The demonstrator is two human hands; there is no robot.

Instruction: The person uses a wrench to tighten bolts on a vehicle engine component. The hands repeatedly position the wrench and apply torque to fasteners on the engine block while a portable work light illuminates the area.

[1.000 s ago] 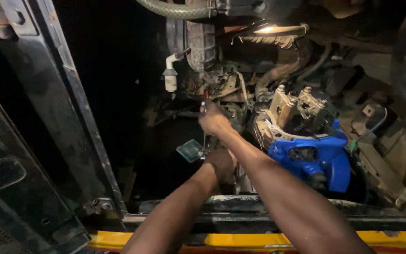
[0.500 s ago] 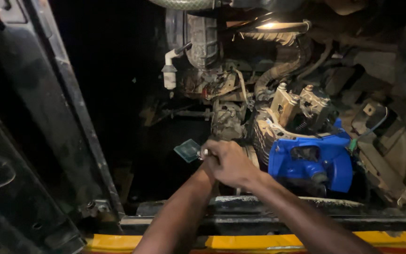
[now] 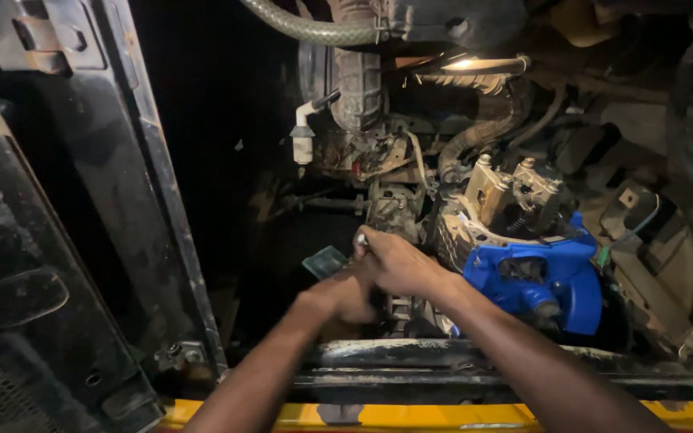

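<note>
While my right hand (image 3: 395,263) is clenched around a small metal tool (image 3: 361,239) whose silvery tip pokes out above my knuckles, my left hand (image 3: 345,295) sits just under it, touching it, and I cannot tell what it grips. Both hover low in the engine bay, just left of the blue housing (image 3: 559,277), with a white-capped fitting (image 3: 304,143) above and a yellow edge (image 3: 411,415) below my forearms.

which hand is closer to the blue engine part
Right. The right hand is just left of the blue engine part, gripping a small metal tool tip; the left hand sits lower and farther left.
</note>
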